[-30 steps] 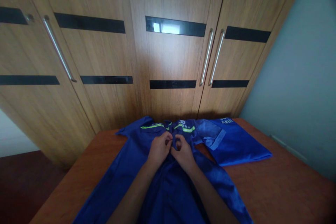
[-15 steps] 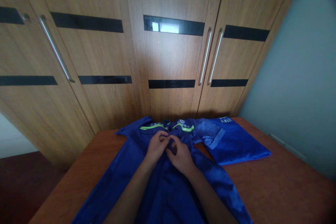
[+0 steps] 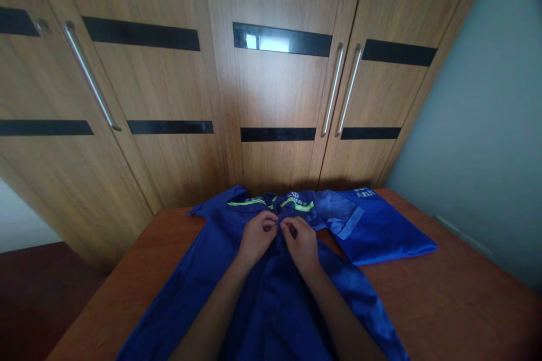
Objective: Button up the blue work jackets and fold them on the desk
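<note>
garment (image 3: pixel 199 271): blue, yellow-green-striped | table (image 3: pixel 427 293): reddish-brown | wardrobe (image 3: pixel 275 90): brown, black-banded

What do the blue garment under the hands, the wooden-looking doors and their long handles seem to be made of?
Garment: woven cloth, perhaps cotton or a blend, mostly matt; it drapes in soft creases.
Doors: wood or a wood-look laminate, satin finish; grain shows, with a soft sheen.
Handles: probably metal, perhaps steel, smooth and shiny; they look silvery with bright highlights.

My garment (image 3: pixel 271 304): matt cloth. Table (image 3: pixel 444 304): smooth, low sheen. Doors (image 3: pixel 275 90): grained wood. Handles (image 3: pixel 332 90): shiny metal. Strips (image 3: pixel 305 43): glossy.
</note>
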A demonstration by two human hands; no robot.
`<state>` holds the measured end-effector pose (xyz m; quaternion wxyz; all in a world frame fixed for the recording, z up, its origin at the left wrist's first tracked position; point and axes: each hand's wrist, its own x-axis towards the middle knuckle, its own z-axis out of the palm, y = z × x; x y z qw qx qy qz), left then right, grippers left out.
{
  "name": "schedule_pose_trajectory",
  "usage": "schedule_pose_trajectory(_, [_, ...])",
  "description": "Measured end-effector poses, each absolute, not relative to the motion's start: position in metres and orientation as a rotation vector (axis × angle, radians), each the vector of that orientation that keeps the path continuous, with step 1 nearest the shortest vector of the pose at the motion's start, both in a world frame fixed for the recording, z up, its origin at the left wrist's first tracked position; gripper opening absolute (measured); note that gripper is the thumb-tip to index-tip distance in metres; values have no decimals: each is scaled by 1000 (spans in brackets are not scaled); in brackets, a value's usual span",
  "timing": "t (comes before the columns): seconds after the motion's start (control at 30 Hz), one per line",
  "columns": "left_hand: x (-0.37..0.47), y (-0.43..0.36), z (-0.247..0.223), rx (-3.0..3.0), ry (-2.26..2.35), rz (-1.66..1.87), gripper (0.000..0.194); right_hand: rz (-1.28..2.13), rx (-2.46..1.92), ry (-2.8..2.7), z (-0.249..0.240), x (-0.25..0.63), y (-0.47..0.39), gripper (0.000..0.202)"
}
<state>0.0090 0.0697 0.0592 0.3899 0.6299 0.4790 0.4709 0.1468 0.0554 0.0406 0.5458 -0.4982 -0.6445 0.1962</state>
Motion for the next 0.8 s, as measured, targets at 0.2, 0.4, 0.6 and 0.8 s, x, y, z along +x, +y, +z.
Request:
schedule_pose_trajectory(0.2, [10,70,60,1694,1239,1130,15,775,-1208,-1324,34,149,62,20])
schedule_pose_trajectory(0.4, [8,70,54,1859,1362,1021,16,1033,-1239,-1245,22,149,68,31])
schedule_pose_trajectory(0.6, [-1,66,44,2074,1632,836,15,963,-1377,-1360,12,153,72,20])
schedule_pose_trajectory(0.8, [-8,57,43,2237,1802,725,17,691,-1527,-1546,10,158,68,12])
